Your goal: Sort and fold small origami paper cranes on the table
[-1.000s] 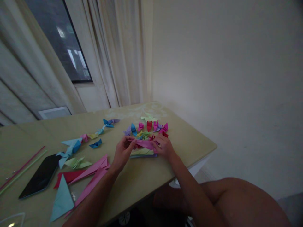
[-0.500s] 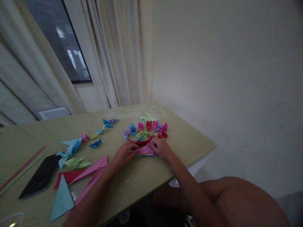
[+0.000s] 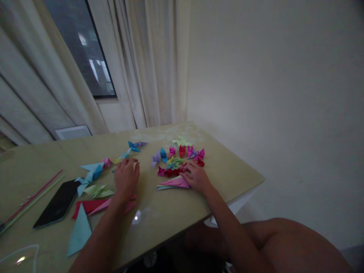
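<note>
My right hand (image 3: 197, 176) rests on the table with its fingers bent at the right end of a small stack of folded paper (image 3: 174, 183), pink on top with pale blue beneath. Just behind the stack lie dark red folded paper pieces (image 3: 171, 173). My left hand (image 3: 126, 177) is over the table further left, its back towards me and its fingers mostly hidden. A bit of a small blue folded piece (image 3: 113, 171) shows at its left edge. Under my left forearm lie long pink folded strips (image 3: 131, 204) and a red one (image 3: 90, 206).
Several colourful origami pieces (image 3: 182, 151) cluster behind my right hand. Blue origami (image 3: 90, 176), green origami (image 3: 99, 191) and a light blue triangle (image 3: 80, 232) lie left. A phone (image 3: 58, 203) and two thin sticks (image 3: 34, 197) are further left. The table edge (image 3: 239, 195) slopes away right.
My left hand has left the folded stack and moved left, over the small blue piece. My right hand stays at the stack. The view has shifted slightly.
</note>
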Tool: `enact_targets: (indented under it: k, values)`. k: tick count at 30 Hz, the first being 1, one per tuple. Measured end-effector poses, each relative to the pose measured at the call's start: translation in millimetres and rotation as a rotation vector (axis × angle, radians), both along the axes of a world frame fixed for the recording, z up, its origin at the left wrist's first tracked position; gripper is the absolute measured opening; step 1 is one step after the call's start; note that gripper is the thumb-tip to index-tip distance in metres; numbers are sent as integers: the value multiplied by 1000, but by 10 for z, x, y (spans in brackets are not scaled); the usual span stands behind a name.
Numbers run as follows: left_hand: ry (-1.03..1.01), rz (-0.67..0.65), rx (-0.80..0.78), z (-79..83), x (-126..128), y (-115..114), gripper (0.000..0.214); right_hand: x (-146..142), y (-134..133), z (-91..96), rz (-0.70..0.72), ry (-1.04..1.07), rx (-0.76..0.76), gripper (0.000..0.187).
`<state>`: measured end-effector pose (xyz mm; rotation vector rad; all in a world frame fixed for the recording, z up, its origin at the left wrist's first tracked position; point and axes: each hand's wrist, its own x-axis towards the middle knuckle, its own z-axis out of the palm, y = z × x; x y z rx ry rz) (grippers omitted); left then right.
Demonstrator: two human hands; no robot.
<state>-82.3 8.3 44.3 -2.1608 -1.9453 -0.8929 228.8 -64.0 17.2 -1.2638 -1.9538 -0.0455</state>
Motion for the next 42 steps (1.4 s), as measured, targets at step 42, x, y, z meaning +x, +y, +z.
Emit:
enact_targets:
  k: [42]
  values:
    - [-272, 250, -75, 21, -816, 396, 35, -25, -39, 50, -3, 13, -3, 7]
